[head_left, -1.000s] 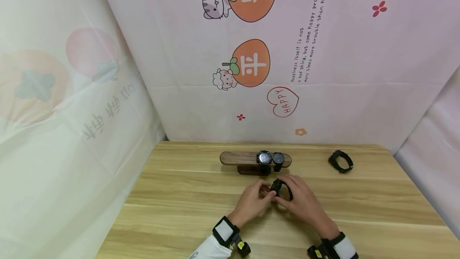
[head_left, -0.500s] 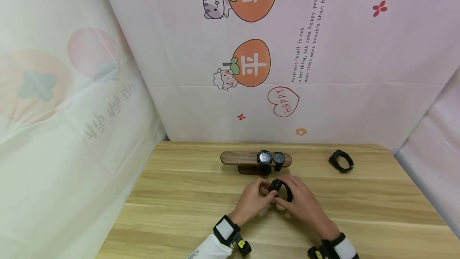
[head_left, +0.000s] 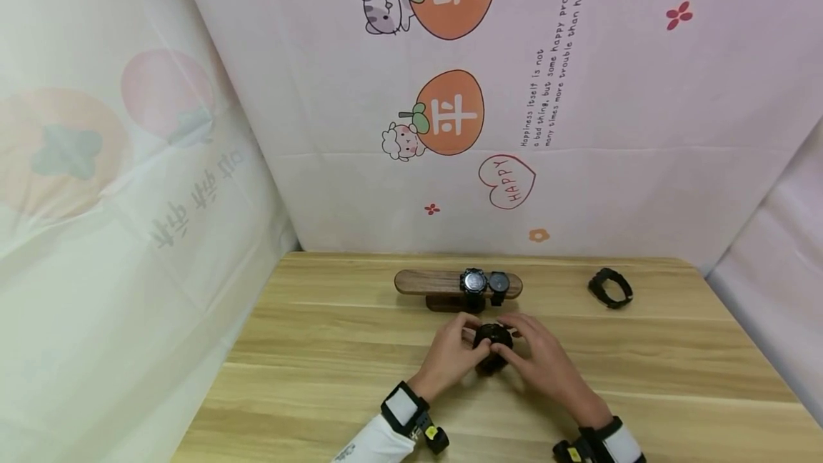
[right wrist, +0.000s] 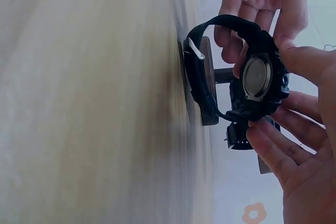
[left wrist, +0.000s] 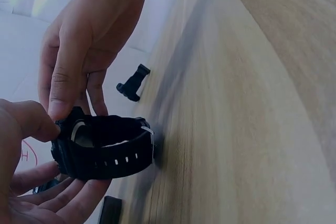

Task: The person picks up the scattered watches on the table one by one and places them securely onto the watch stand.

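Both hands hold a black wristwatch (head_left: 493,338) by its case, just in front of the wooden watch stand (head_left: 424,282). My left hand (head_left: 448,356) grips the left side of the case, thumb and fingers bent on it. From the other side my right hand (head_left: 543,359) pinches it with thumb and fingers. In the right wrist view the round metal back (right wrist: 256,77) and the looped, buckled strap (right wrist: 197,80) show. The strap, with its row of holes, faces the left wrist view. Two watches, one silver-ringed (head_left: 474,281) and one dark (head_left: 498,283), sit on the stand's right half.
Another black watch (head_left: 610,289) lies on its side at the back right of the wooden table (head_left: 308,349). A printed white cloth (head_left: 360,191) hangs behind the table, with more cloth (head_left: 148,249) along the left side.
Both hands have turned the watch: its open strap loop faced sideways to the right, and now the case faces up with the strap toward the person. The hands' places have hardly shifted.
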`<state>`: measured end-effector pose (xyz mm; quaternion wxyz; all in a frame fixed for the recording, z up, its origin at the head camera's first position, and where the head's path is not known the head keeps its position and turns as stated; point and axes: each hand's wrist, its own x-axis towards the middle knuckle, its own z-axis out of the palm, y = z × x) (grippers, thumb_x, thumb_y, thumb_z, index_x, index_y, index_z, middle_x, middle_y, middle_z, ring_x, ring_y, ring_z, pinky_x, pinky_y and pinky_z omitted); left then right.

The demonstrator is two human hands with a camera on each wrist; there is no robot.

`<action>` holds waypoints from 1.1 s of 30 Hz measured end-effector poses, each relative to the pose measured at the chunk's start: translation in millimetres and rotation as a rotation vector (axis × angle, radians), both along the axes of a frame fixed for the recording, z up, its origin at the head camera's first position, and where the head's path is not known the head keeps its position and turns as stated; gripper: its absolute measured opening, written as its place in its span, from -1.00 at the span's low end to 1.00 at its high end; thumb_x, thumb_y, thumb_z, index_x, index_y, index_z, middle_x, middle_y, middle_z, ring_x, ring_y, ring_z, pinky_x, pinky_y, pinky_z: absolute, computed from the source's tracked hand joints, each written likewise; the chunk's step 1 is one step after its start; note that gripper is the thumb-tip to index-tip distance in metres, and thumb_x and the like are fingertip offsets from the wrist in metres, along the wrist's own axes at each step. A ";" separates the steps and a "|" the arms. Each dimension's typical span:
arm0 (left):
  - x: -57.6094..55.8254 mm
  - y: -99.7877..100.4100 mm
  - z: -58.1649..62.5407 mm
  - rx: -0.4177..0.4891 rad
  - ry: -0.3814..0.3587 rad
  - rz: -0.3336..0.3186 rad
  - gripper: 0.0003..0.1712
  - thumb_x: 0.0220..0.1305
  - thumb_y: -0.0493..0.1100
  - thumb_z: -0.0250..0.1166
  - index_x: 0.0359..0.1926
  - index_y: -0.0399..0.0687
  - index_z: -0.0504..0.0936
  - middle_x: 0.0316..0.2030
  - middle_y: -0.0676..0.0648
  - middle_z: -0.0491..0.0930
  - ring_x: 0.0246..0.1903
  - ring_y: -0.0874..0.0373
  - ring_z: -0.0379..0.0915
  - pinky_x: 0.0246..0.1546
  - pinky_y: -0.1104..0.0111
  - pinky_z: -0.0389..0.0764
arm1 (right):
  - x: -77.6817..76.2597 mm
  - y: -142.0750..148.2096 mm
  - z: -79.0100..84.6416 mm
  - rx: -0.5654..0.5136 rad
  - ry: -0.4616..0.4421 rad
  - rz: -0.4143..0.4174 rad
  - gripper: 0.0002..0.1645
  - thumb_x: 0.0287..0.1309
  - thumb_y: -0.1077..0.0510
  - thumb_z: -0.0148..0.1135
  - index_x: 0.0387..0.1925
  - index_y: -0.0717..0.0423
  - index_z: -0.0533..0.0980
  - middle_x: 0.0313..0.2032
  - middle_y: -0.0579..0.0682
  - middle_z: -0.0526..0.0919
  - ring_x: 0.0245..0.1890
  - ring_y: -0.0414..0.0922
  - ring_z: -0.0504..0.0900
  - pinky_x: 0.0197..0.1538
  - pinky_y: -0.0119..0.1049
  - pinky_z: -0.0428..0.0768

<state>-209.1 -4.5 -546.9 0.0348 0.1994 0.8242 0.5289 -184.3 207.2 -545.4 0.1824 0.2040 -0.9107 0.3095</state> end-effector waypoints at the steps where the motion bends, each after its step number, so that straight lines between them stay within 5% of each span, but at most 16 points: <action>1: 0.3 -0.3 0.5 0.000 0.002 -0.004 -0.57 0.44 -0.10 0.39 0.21 -0.19 0.60 0.13 -0.16 0.70 -0.12 0.31 0.72 -0.15 0.53 0.72 | -0.3 0.3 0.1 0.002 -0.002 0.002 -0.38 0.22 0.12 0.57 0.26 0.20 0.59 0.24 0.21 0.67 0.22 0.17 0.67 0.16 0.14 0.75; 16: -0.6 -10.1 -2.4 -0.007 0.068 -0.057 -0.62 0.44 -0.18 0.30 0.23 0.02 0.56 0.17 -0.12 0.64 0.02 0.23 0.66 -0.01 0.49 0.73 | -2.0 2.6 0.1 -0.043 -0.090 0.058 -0.35 0.21 0.20 0.55 0.32 0.17 0.56 0.27 0.17 0.66 0.13 0.10 0.73 0.05 -0.01 0.81; 29: 0.7 -13.2 -1.6 0.003 0.067 -0.025 -0.61 0.46 -0.14 0.33 0.25 -0.01 0.57 0.08 -0.08 0.69 0.03 0.24 0.64 0.04 0.42 0.74 | -2.6 1.4 -1.1 -0.076 0.007 0.079 -0.34 0.12 0.26 0.61 0.26 0.16 0.59 0.17 0.09 0.70 0.03 0.02 0.74 0.00 -0.11 0.82; 33: 0.0 -14.3 -3.1 0.005 0.071 -0.028 -0.58 0.46 -0.14 0.36 0.28 -0.08 0.58 0.05 -0.09 0.69 0.01 0.23 0.65 0.01 0.42 0.76 | -2.5 0.6 0.8 -0.073 0.025 0.072 -0.34 0.12 0.27 0.61 0.27 0.16 0.59 0.17 0.10 0.70 0.01 0.04 0.75 0.03 0.01 0.81</action>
